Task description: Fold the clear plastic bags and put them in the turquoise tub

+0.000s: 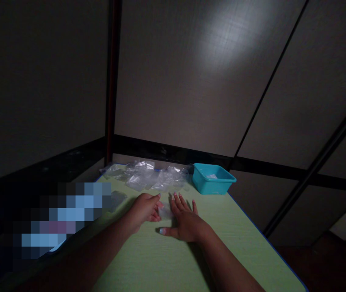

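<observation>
A small clear plastic bag [166,211] lies flat on the light green table between my two hands. My left hand [145,209] is closed at its left edge, thumb and fingers pinched together on it. Spread flat, my right hand [185,219] presses down at the right side of the same bag, with the thumb held out to the left. Part of the bag is hidden under the fingers. Another thin clear bag [116,200] lies on the table just left of my left hand.
Several crumpled clear plastic bags [157,178] are heaped along the table's far edge. Beside them, at the far right corner, stands a turquoise plastic basket [214,186] with something whitish inside. Panelled walls [176,93] rise behind the table [148,263]. A pixelated patch covers the left side.
</observation>
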{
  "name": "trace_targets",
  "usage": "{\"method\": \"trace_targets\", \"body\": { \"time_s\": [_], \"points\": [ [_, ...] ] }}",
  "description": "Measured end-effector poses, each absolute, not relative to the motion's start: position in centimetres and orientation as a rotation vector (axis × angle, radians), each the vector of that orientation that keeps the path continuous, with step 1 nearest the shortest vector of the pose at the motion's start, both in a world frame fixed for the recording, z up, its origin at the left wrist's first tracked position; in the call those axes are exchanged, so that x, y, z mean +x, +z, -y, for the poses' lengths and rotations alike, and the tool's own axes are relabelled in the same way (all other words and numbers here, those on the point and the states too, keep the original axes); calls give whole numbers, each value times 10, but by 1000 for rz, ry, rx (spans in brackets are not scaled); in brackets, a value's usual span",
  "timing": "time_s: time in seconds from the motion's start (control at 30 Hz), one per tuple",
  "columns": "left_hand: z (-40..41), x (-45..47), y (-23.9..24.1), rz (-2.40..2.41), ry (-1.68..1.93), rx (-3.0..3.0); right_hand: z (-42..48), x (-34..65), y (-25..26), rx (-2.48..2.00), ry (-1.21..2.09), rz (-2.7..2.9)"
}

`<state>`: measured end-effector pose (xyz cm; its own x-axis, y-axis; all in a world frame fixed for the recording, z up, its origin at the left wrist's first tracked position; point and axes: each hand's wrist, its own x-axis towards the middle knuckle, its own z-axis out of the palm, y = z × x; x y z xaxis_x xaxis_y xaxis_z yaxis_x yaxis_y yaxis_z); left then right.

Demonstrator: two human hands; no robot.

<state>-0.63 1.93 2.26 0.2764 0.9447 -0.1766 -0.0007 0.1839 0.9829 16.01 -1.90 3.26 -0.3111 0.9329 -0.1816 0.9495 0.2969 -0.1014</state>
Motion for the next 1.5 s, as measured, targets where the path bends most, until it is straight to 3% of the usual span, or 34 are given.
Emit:
{"method": "trace_targets", "body": {
  "time_s": [1.07, 1.5],
  "points": [
    [-28, -6, 17, -1263, 883, 1397, 22, 150, 26, 1803, -213, -2512],
    [-21, -2, 25, -1072, 1016, 1381, 24, 148, 29, 1745, -313, -2545]
  ]
}}
